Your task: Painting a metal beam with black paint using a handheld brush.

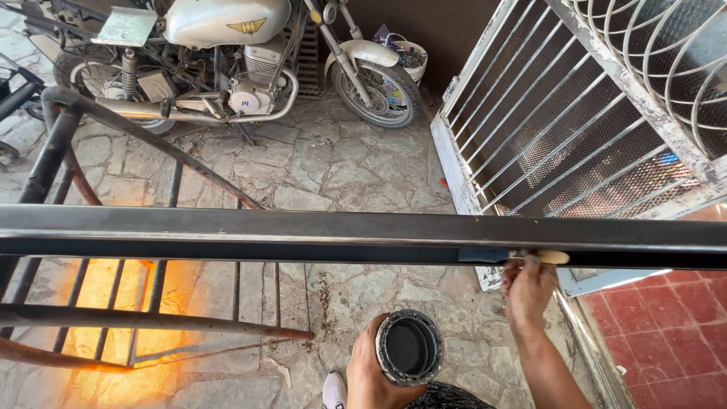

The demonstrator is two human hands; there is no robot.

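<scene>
Left hand (369,371) wraps closed around upright paint can (410,347), mouth up. Right hand (528,284) pinches paintbrush (522,257) above fingers, long axis horizontal, bristles pointing left along black metal rail (303,235). Motorcycle (227,53) beyond.

The left hand (369,373) sits low near the bottom edge of the view, fingers curled around a round body in a firm wrap, knuckles facing left and the thumb side turned up. The right hand (528,286) is raised higher and further out, palm turned away, fingers pinched together at its top. Its bare forearm runs down and to the right, out of view.
</scene>
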